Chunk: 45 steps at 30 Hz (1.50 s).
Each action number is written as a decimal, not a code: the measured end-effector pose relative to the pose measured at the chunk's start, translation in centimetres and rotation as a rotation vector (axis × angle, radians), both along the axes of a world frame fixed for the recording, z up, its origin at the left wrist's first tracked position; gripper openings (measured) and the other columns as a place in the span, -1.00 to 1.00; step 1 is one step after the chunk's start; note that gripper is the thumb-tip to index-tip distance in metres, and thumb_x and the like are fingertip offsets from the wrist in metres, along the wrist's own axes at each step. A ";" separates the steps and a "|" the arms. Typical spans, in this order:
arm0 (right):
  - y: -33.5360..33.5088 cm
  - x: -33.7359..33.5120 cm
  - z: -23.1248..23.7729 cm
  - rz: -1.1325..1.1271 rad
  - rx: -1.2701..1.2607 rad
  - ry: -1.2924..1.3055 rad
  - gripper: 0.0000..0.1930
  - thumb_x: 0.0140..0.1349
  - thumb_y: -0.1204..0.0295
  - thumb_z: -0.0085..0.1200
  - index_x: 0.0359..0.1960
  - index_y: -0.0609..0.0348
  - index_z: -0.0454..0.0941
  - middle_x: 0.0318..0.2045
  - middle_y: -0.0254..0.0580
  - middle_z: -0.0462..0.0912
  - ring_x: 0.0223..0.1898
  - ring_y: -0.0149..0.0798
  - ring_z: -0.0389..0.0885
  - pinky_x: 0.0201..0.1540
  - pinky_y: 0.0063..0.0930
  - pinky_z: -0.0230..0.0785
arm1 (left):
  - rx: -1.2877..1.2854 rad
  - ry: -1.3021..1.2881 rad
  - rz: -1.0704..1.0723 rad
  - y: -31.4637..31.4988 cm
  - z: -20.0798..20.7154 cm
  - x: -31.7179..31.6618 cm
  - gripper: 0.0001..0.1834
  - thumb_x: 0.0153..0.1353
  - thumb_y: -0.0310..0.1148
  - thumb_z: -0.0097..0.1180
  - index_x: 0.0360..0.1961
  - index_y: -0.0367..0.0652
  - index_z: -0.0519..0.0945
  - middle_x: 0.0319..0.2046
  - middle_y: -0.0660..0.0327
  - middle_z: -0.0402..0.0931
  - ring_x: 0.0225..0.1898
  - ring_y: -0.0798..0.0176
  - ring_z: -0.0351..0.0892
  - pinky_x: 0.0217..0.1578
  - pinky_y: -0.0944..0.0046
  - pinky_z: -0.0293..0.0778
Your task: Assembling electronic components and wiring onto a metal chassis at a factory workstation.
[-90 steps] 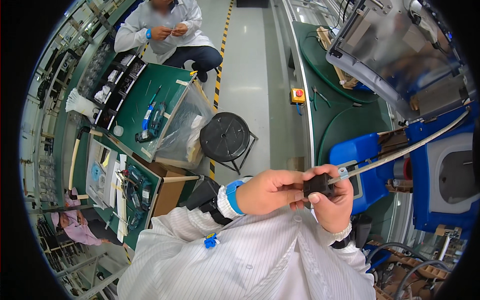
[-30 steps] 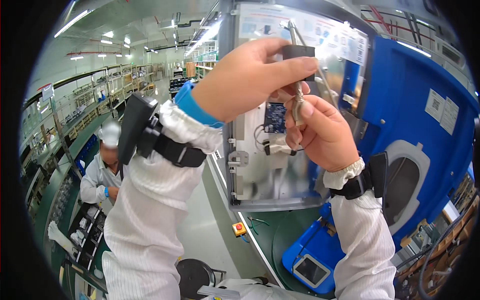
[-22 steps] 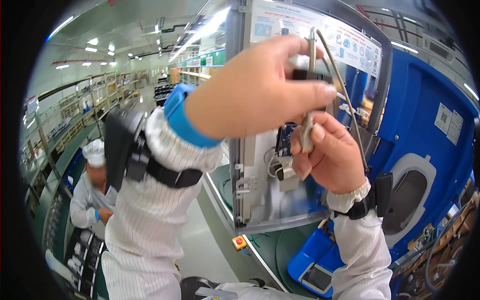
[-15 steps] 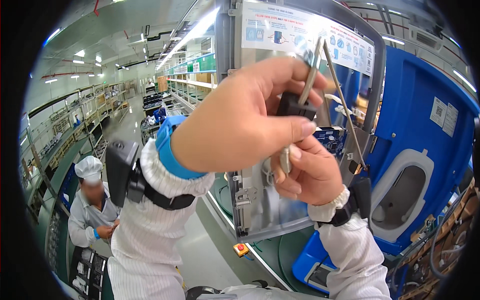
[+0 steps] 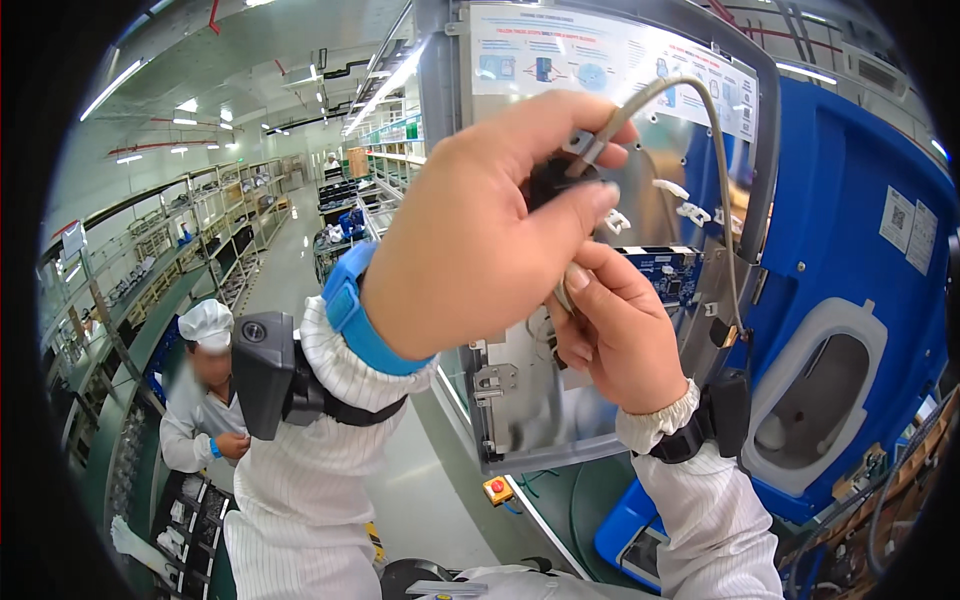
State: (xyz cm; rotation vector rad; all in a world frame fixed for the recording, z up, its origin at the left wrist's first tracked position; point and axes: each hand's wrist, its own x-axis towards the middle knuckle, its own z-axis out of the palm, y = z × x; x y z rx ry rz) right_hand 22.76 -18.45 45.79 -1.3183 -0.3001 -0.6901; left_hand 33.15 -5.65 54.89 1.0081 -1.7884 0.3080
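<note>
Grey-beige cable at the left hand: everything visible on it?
The grey-beige cable looks flexible and sleeved. From the black block in the left hand, where a metal tab sits by it, it rises, arches and drops in front of the panel toward its right edge. The right hand pinches a pale piece below the block; whether that's the cable's end is hidden.

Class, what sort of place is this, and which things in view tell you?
Probably a factory assembly floor: an exposed circuit board, long rows of shelving, and a co-worker in a white cap.
</note>
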 end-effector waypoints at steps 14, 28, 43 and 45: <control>0.4 -0.8 -1.3 -0.300 -0.015 -0.248 -0.71 0.50 0.40 -0.03 0.15 0.26 0.51 -0.43 -0.35 0.50 -0.59 -0.56 0.36 -0.57 -0.61 0.26 | -0.098 0.173 0.187 -1.2 1.6 -3.3 -0.66 0.40 -0.30 0.18 0.00 -0.41 0.60 -0.25 0.07 0.70 -0.22 0.28 0.73 -0.20 0.35 0.65; 0.2 -1.4 -2.2 -0.038 0.362 -0.314 -0.71 0.51 0.34 -0.02 0.11 0.26 0.53 -0.44 -0.34 0.52 -0.63 -0.51 0.37 -0.59 -0.57 0.24 | -0.069 0.469 -0.343 -4.7 -1.1 -3.4 -0.65 0.49 -0.24 0.02 0.06 -0.33 0.53 -0.08 -0.07 0.64 -0.01 -0.08 0.69 0.01 0.00 0.68; -0.2 -1.7 -3.0 0.138 0.452 -0.298 -0.78 0.51 0.33 -0.03 0.02 0.19 0.51 -0.42 -0.32 0.52 -0.62 -0.53 0.34 -0.59 -0.56 0.23 | -0.049 0.523 -0.425 -5.8 -2.8 -3.2 -0.66 0.53 -0.21 -0.09 0.07 -0.27 0.48 -0.01 -0.17 0.61 0.02 -0.10 0.66 -0.11 -0.04 0.71; -0.3 -1.7 -3.1 0.155 0.444 -0.302 -0.78 0.51 0.33 -0.03 0.01 0.19 0.50 -0.42 -0.32 0.53 -0.61 -0.52 0.34 -0.59 -0.56 0.23 | -0.042 0.520 -0.406 -5.8 -2.9 -3.1 -0.67 0.53 -0.21 -0.10 0.06 -0.28 0.48 -0.02 -0.17 0.61 0.02 -0.10 0.67 -0.11 -0.04 0.71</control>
